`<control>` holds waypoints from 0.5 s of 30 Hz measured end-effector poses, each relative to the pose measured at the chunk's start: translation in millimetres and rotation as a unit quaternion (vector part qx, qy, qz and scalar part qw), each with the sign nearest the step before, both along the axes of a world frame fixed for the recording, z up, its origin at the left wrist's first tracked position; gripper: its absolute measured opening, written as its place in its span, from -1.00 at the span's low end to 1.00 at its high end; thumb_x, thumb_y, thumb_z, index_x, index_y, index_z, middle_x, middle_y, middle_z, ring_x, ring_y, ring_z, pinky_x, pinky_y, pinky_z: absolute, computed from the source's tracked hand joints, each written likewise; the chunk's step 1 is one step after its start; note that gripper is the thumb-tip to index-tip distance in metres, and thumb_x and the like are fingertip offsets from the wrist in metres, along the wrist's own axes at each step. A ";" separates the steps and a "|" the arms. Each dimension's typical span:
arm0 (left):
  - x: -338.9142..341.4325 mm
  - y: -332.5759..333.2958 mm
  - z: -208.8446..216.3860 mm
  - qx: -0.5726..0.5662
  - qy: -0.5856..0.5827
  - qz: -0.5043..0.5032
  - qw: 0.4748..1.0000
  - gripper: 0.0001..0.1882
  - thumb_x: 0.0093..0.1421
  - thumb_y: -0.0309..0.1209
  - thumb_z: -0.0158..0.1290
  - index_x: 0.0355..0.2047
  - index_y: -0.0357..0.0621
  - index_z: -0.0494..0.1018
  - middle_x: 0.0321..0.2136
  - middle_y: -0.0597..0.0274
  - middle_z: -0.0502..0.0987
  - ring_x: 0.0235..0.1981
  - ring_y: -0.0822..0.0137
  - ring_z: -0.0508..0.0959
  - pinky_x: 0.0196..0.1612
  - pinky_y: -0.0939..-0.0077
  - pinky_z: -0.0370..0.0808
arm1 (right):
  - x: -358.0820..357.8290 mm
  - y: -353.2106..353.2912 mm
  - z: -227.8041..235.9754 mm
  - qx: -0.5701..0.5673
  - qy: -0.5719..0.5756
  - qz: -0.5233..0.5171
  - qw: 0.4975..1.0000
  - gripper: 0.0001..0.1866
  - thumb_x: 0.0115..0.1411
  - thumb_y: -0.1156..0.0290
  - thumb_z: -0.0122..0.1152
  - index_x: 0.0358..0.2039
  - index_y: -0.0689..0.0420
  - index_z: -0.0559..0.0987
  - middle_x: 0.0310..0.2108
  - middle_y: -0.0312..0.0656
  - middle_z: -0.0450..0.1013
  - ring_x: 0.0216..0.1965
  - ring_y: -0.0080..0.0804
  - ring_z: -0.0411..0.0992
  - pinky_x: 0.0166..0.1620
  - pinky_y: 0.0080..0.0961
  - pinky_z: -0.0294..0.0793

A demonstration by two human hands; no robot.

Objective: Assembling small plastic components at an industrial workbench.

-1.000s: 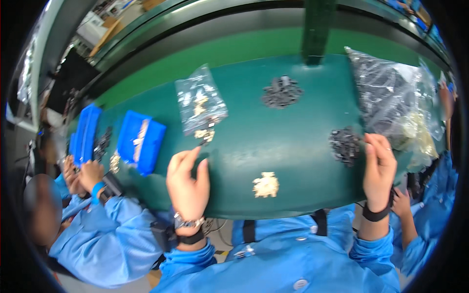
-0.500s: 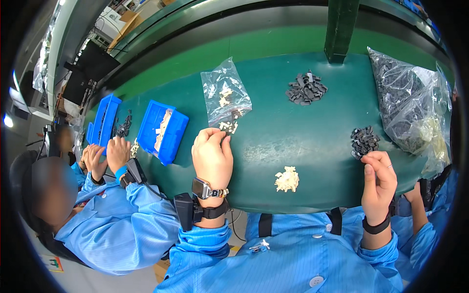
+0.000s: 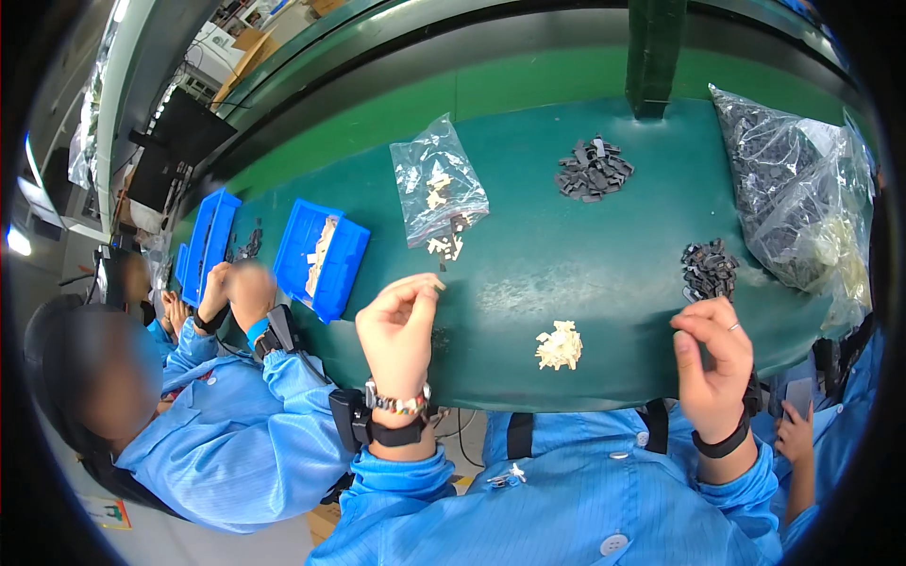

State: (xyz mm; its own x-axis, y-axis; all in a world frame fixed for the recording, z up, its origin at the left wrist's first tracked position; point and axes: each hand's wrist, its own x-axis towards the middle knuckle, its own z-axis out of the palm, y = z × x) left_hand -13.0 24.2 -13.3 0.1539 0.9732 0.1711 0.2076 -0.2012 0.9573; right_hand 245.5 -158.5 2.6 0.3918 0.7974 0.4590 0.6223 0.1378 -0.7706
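My left hand [image 3: 398,330] is raised above the table's near side, thumb and forefinger pinched on a small cream piece [image 3: 437,281]. Just beyond it lies a loose cluster of small cream and black pieces [image 3: 445,249], by the mouth of a clear zip bag [image 3: 436,179] with a few more inside. On the right, my right hand [image 3: 714,363] holds thumb and forefinger close together; whatever is between the tips is too small to make out. A heap of small black pieces [image 3: 710,271] sits just beyond that hand. Between my hands is a cream heap [image 3: 560,346].
Farther back lies another heap of flat black pieces [image 3: 593,170]. A large clear bag of black pieces [image 3: 788,203] fills the far right, near a green post [image 3: 653,57]. Blue bins [image 3: 347,259] stand left, where a co-worker in a blue smock [image 3: 222,443] sits close.
My right hand has drawn back from the black heap toward me. My left hand has pulled away from the cluster by the zip bag, and a cream piece now shows at its fingertips.
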 end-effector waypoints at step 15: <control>46.2 -78.2 16.0 -0.179 -0.178 -0.264 0.931 -0.91 0.23 -0.67 0.06 -0.27 -0.39 0.54 -0.11 0.11 0.50 -0.06 0.35 0.50 0.03 0.50 0.44 | -54.8 31.2 4.8 0.018 0.017 0.106 0.994 -0.82 -0.03 0.62 0.31 -0.34 0.21 0.62 -0.38 -0.21 0.51 -0.40 -0.26 0.45 -0.34 -0.41 0.45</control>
